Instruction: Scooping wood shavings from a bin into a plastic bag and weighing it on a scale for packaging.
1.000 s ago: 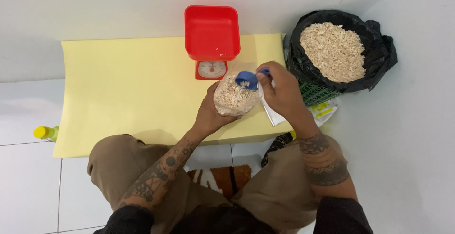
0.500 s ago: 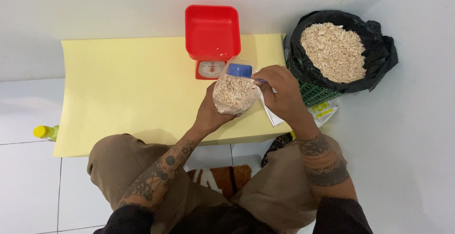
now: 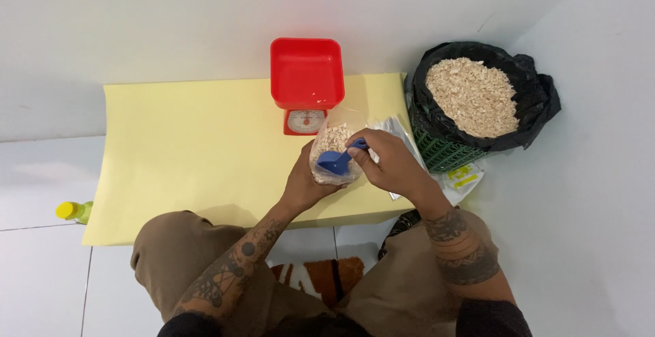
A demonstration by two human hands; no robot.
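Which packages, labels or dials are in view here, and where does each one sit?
Clear bag: pale flakes inside, held by left hand.
Scale dial: round, white, on the red scale's front.
Black bag: in a green basket, far right.
Clear packets: flat, behind right hand.

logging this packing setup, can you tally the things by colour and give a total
red: 1, kitchen scale
blue: 1, scoop
yellow: 2, sheet, bottle cap
black: 1, bag liner
green: 1, basket
clear: 1, small bag of flakes
total: 7
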